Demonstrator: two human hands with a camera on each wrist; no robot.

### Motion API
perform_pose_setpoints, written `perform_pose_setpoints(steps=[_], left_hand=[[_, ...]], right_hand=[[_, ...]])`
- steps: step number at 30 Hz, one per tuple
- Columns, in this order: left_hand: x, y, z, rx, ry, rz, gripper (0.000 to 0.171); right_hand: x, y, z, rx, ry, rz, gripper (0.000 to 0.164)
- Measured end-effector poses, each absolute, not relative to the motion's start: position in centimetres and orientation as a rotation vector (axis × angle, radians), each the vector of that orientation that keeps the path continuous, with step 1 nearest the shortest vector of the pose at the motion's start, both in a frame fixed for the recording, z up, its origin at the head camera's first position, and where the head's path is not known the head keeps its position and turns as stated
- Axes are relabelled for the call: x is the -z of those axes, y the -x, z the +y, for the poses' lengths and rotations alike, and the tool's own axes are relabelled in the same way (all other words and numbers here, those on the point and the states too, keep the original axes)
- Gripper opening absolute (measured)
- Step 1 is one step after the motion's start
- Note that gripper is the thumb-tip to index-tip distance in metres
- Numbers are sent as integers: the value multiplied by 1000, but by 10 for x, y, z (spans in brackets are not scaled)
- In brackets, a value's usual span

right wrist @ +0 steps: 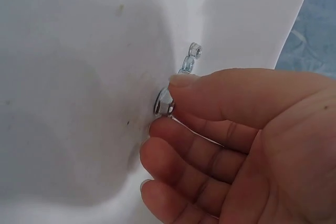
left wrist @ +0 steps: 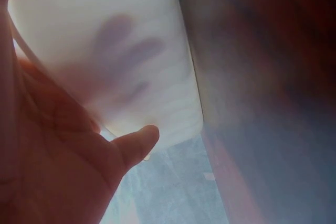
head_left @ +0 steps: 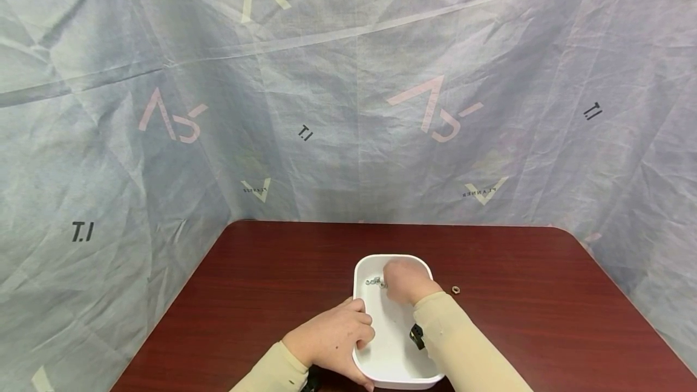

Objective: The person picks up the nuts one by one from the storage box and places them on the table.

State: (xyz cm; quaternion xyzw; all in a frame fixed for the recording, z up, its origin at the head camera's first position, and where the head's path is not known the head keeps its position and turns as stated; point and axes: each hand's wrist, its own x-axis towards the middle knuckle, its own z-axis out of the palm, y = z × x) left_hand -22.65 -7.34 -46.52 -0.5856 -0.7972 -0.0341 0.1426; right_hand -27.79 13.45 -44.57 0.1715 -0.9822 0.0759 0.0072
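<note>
A white plastic tub with rounded corners stands at the table's front. My left hand grips its left wall, fingers curled over the rim into the tub and thumb on the outside; in the left wrist view the fingers show as shadows through the wall. Inside the tub's far end is my right hand. Its thumb and index finger pinch a shiny metal flange nut close to the tub's floor. More small metal nuts lie in a line beyond the thumb, partly hidden by it.
One loose nut lies on the dark red table, right of the tub. Grey printed cloth hangs behind the table and along both sides. A black device is strapped under the right wrist.
</note>
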Motion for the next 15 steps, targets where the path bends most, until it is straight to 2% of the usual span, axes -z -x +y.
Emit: perform_pose_setpoints(steps=[15], left_hand=[[466,227,-74,109,1688,-2279,68]], right_hand=[[447,274,132,-261,-555,-3135,33]])
